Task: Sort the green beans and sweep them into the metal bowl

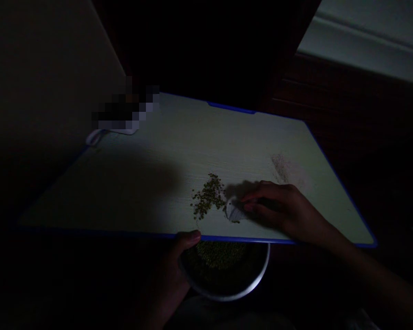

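In the dim head view, a small loose pile of green beans (208, 197), likely mung beans, lies on the pale tabletop (151, 183) near its front edge. My right hand (278, 206) is closed, fingertips pinching a small whitish, partly see-through piece (234, 210) against the top, just right of the pile. Its material is hard to tell. Below the front edge is a metal bowl (261, 279) with many more green beans inside. My left hand (182, 261) grips the bowl's left side, thumb up at the table's edge; its other fingers are mostly hidden.
Blue trim (241, 239) runs around the tabletop. A patch of brownish specks (280, 167) lies to the right. At the far left corner sits a blurred-out object with a white loop (94, 137). A wall stands on the left; dark furniture is behind.
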Available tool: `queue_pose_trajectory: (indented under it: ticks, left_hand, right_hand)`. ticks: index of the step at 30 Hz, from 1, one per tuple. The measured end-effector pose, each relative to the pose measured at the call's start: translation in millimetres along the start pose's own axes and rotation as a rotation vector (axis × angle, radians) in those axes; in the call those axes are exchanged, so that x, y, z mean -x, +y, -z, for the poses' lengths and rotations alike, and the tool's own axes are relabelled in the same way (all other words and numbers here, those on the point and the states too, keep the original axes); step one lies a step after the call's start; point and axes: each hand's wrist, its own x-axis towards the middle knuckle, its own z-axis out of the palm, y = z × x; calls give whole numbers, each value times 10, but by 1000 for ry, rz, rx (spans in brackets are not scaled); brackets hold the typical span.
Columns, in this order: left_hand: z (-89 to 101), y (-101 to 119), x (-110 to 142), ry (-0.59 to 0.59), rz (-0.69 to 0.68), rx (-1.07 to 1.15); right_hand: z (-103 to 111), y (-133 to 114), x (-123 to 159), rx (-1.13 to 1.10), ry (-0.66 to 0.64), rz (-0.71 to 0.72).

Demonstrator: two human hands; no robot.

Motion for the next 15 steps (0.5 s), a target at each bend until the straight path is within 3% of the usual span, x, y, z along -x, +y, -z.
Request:
queue_pose_trajectory:
  ticks: [5,11,15]
  left_hand:
    - [-19,-1,16,7,-3,15]
    - [21,-10,12,-50,33,-4]
    - [30,34,19,-3,41,26]
  right_hand:
    - [63,-50,209,60,143,-74]
    - [-19,-58,394,119,139,-92]
    - [-80,-60,360,107,135,-68]
